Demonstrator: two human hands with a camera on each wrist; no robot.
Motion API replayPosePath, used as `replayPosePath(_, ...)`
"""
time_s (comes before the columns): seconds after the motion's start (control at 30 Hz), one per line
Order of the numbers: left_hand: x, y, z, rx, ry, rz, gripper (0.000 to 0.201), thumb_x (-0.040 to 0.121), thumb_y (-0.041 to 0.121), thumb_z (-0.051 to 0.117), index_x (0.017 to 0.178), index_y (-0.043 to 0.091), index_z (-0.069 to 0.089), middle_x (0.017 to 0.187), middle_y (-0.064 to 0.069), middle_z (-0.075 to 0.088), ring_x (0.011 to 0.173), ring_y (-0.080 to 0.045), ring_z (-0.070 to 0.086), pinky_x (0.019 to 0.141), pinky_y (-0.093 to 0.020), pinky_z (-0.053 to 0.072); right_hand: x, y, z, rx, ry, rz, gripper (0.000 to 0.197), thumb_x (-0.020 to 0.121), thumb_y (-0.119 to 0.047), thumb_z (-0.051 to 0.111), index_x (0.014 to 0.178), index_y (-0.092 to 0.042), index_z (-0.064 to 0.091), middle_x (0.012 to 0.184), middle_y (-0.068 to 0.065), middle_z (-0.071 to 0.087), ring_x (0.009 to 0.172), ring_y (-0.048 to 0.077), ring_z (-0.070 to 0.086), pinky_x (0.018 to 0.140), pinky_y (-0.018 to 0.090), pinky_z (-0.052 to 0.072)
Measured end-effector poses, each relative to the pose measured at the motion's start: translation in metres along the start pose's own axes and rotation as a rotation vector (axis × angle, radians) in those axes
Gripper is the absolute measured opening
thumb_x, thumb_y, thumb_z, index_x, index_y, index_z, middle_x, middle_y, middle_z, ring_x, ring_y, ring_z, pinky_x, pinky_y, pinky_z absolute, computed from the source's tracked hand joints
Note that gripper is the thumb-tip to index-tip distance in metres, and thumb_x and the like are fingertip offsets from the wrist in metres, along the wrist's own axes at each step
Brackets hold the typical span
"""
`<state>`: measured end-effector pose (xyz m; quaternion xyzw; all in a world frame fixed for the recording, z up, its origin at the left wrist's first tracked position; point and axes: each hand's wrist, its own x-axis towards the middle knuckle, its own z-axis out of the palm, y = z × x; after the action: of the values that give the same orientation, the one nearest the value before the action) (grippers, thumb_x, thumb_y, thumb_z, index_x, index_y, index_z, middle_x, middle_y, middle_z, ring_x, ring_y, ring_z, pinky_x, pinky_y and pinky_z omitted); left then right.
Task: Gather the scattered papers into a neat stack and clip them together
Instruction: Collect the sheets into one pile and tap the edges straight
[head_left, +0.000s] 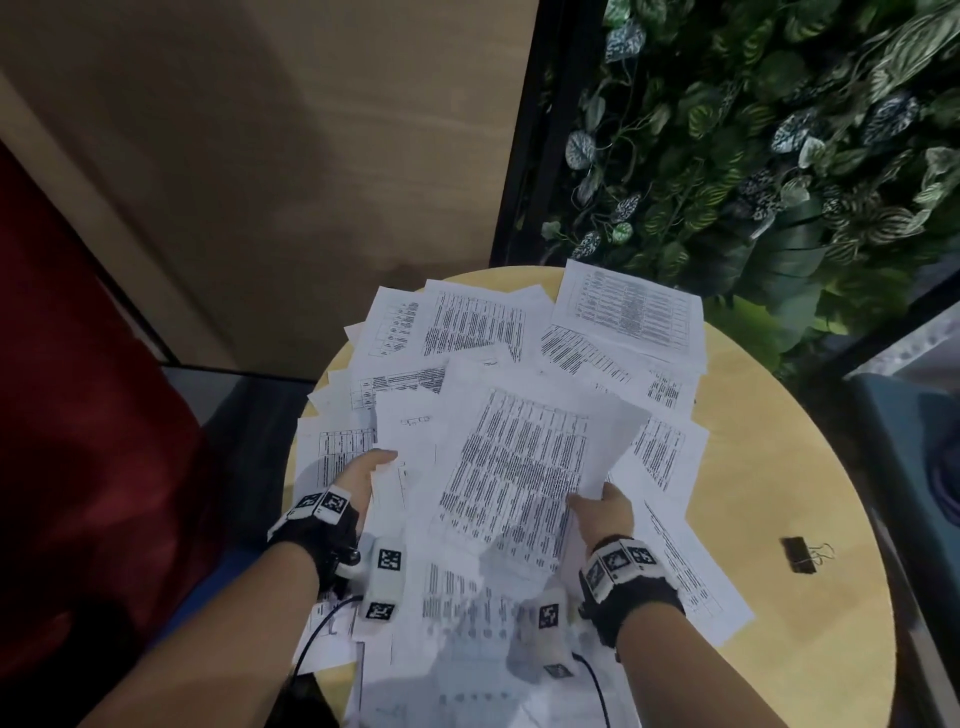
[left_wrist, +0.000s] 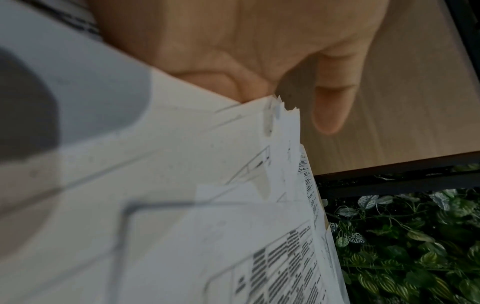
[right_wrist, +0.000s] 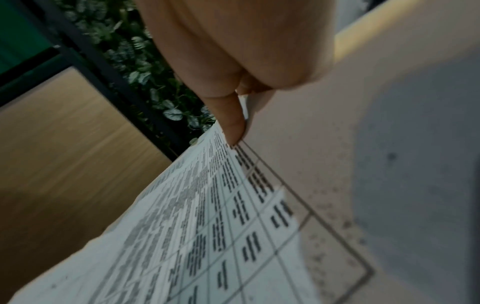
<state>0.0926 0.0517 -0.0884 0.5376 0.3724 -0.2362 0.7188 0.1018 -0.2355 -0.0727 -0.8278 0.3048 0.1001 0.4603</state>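
Note:
Several white printed sheets (head_left: 475, 327) lie scattered over a round wooden table (head_left: 769, 431). My left hand (head_left: 363, 475) grips a small bundle of sheets (head_left: 410, 441) at its left edge; the left wrist view shows the bundle's layered corner (left_wrist: 283, 127) pinched under the palm, one finger (left_wrist: 335, 107) hanging free. My right hand (head_left: 605, 512) pinches the right edge of a printed table sheet (head_left: 524, 467), held raised above the pile. In the right wrist view a finger (right_wrist: 233, 121) presses on that sheet (right_wrist: 197, 226). A black binder clip (head_left: 802, 555) lies on the table to the right.
A wall of green leaves (head_left: 779, 130) stands behind the table on the right, framed by a black post (head_left: 540, 130). A beige panel (head_left: 260, 156) fills the back left. Something red (head_left: 78, 415) sits at the left. Bare tabletop shows around the clip.

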Motion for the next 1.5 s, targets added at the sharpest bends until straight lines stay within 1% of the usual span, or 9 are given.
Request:
replayPosePath(0.17, -0.01, -0.001, 0.01, 0.245, 0.099, 0.092, 0.123, 0.025, 0.069, 0.08, 0.126, 0.004, 0.053, 0.127, -0.016, 0.058, 0.119, -0.033, 0.055, 0.104, -0.045, 0.043, -0.01, -0.004, 0.01, -0.084, -0.206, -0.117, 0.03, 0.089, -0.006, 0.058, 0.118, -0.002, 0.056, 0.102, 0.01, 0.063, 0.09, 0.023, 0.056, 0.085, 0.035, 0.048)
replayPosePath(0.3, -0.028, 0.003, 0.016, 0.568, 0.07, 0.129, 0.056, 0.079, 0.007, 0.07, 0.13, -0.004, 0.049, 0.134, -0.019, 0.053, 0.124, -0.031, 0.052, 0.107, -0.036, 0.038, -0.012, -0.009, 0.017, -0.125, -0.172, -0.132, 0.034, 0.09, -0.006, 0.056, 0.124, -0.003, 0.052, 0.101, 0.01, 0.063, 0.082, 0.022, 0.057, 0.072, 0.03, 0.049)
replayPosePath(0.5, -0.027, 0.003, 0.009, 0.536, 0.093, 0.208, 0.052, 0.079, 0.002, 0.069, 0.128, 0.001, 0.052, 0.128, -0.013, 0.059, 0.123, -0.028, 0.053, 0.106, -0.034, 0.037, -0.008, -0.009, 0.007, -0.466, -0.079, -0.144, 0.055, 0.079, -0.041, 0.068, 0.127, -0.019, 0.052, 0.129, 0.012, 0.052, 0.116, 0.031, 0.049, 0.099, 0.04, 0.043)
replayPosePath(0.7, -0.045, 0.038, 0.013, 0.309, -0.055, 0.326, 0.071, 0.068, 0.006, 0.079, 0.131, -0.001, 0.047, 0.127, -0.011, 0.058, 0.115, -0.024, 0.056, 0.109, -0.043, 0.034, -0.007, -0.031, -0.034, 0.354, -0.386, 0.032, 0.108, 0.068, -0.021, 0.08, 0.149, -0.009, 0.009, 0.153, 0.012, 0.023, 0.138, 0.028, 0.03, 0.112, 0.041, 0.028)
replayPosePath(0.83, -0.071, 0.084, 0.043, 0.343, -0.036, 0.544, 0.052, 0.076, -0.005, 0.068, 0.126, -0.002, 0.052, 0.124, -0.017, 0.059, 0.121, -0.03, 0.054, 0.109, -0.048, 0.035, -0.01, -0.082, -0.053, 0.19, -0.337, -0.08, 0.141, 0.029, -0.053, 0.089, 0.14, 0.003, 0.024, 0.127, 0.019, 0.052, 0.104, 0.029, 0.057, 0.092, 0.041, 0.048)
replayPosePath(1.03, -0.135, 0.14, 0.099, 0.274, 0.111, 0.868, 0.034, 0.086, 0.003, 0.061, 0.119, -0.003, 0.057, 0.11, -0.009, 0.063, 0.096, -0.016, 0.058, 0.084, -0.023, 0.046, -0.046, -0.155, -0.082, 0.378, 0.077, -0.455, 0.072, 0.082, -0.028, 0.07, 0.133, 0.009, 0.037, 0.128, 0.023, 0.049, 0.118, 0.031, 0.048, 0.099, 0.033, 0.038)
replayPosePath(1.23, -0.147, 0.127, 0.113, 0.133, 0.195, 0.982, 0.038, 0.086, 0.006, 0.062, 0.121, -0.004, 0.054, 0.107, -0.002, 0.061, 0.1, -0.014, 0.058, 0.073, -0.002, 0.048, -0.072, -0.148, -0.08, 0.606, 0.064, -0.412, 0.051, 0.074, -0.043, 0.072, 0.051, -0.01, 0.04, 0.039, -0.007, 0.027, 0.032, 0.004, 0.025, 0.047, 0.031, 0.031)
replayPosePath(1.37, -0.127, 0.093, 0.105, 0.174, 0.219, 0.822, 0.046, 0.079, 0.008, 0.07, 0.122, 0.001, 0.053, 0.121, -0.012, 0.061, 0.111, -0.017, 0.057, 0.097, -0.026, 0.042, -0.077, -0.114, -0.063, 0.564, -0.076, -0.326, 0.08, 0.066, -0.053, 0.073, 0.093, 0.02, 0.059, 0.082, 0.027, 0.067, 0.077, 0.035, 0.066, 0.077, 0.047, 0.05)
replayPosePath(1.5, -0.124, 0.079, 0.099, 0.402, 0.285, 0.523, 0.067, 0.075, 0.042, 0.071, 0.115, -0.01, 0.056, 0.119, -0.026, 0.061, 0.11, -0.035, 0.06, 0.094, -0.035, 0.046, -0.067, -0.098, -0.058, 0.473, -0.147, -0.313, 0.032, 0.081, -0.029, 0.069, 0.109, -0.016, 0.061, 0.095, -0.008, 0.063, 0.081, 0.008, 0.057, 0.084, 0.018, 0.046)
